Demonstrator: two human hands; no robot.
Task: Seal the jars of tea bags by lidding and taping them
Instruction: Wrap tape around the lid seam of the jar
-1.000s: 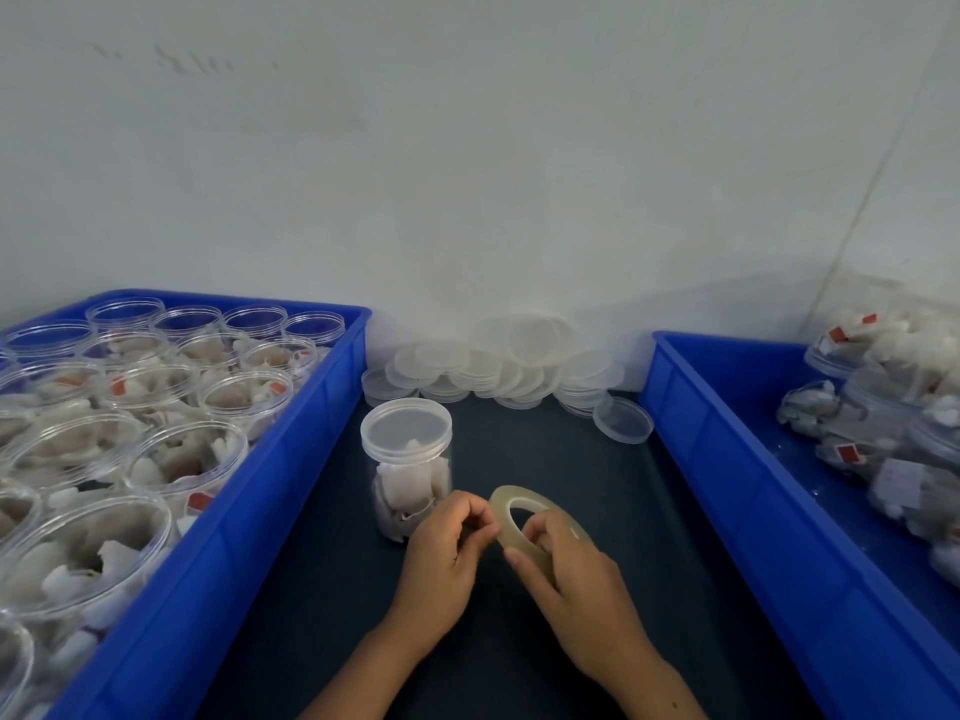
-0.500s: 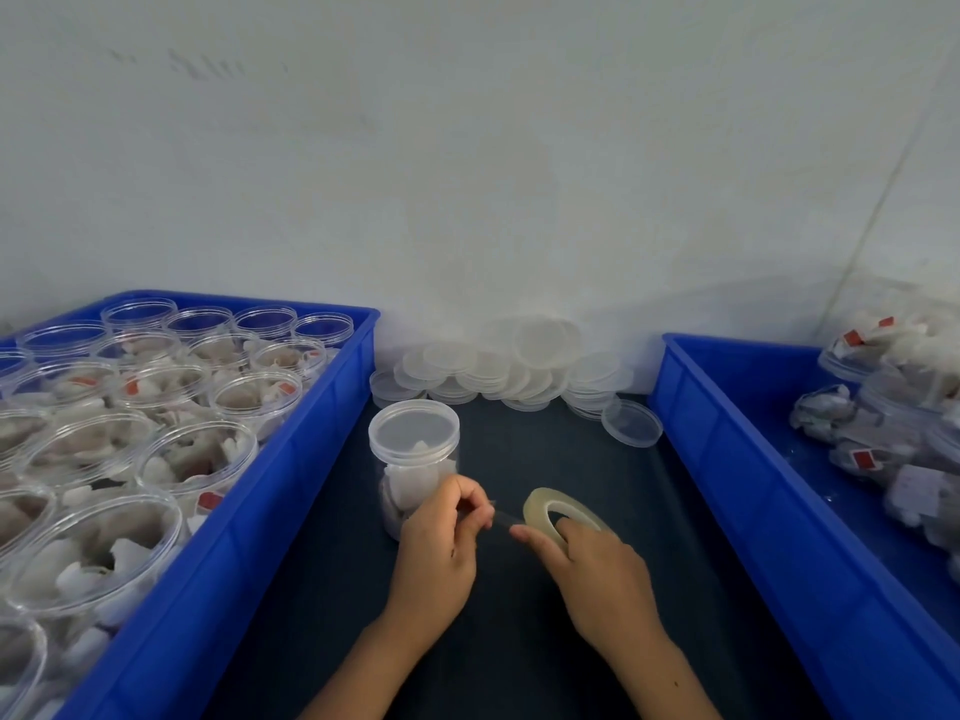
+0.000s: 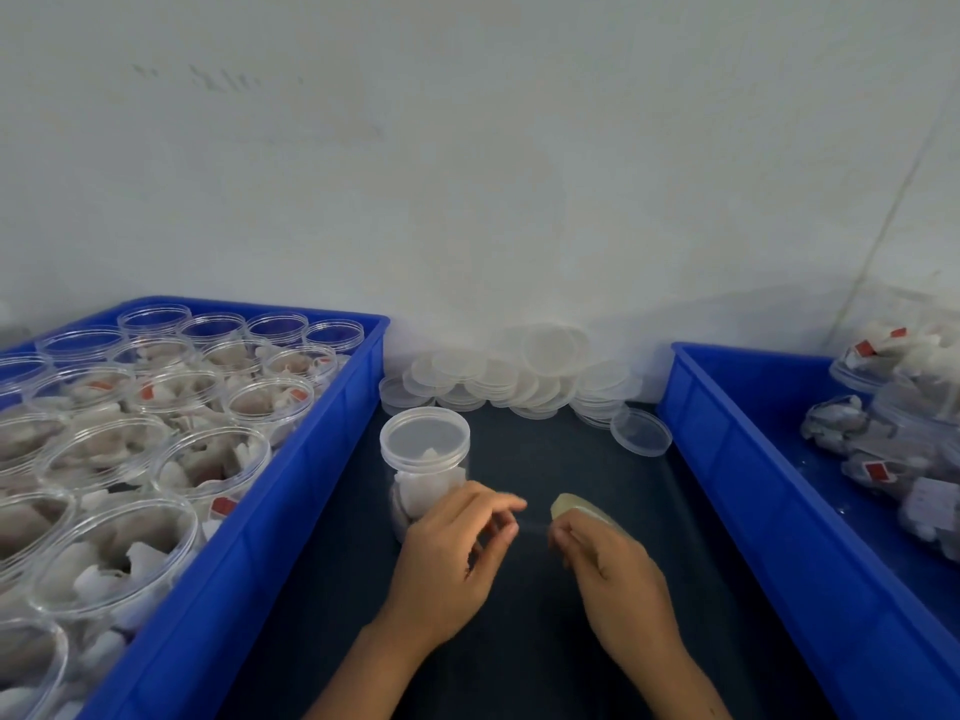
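Observation:
A clear lidded jar of tea bags [image 3: 423, 459] stands on the dark mat between two blue bins. My right hand [image 3: 610, 569] grips a roll of clear tape [image 3: 574, 506], just right of the jar. My left hand [image 3: 452, 558] pinches the tape's free end, partly in front of the jar's lower right side. A short strip of tape [image 3: 532, 527] stretches between the two hands.
The blue bin on the left [image 3: 291, 511] holds several open jars of tea bags. The blue bin on the right [image 3: 753, 491] holds sealed jars lying on their sides. A pile of clear lids [image 3: 519, 379] lies against the white wall, one lid [image 3: 641, 431] apart.
The hands have drawn apart, pulling a strip of tape off the roll. The roll has tipped flatter and moved right with my right hand.

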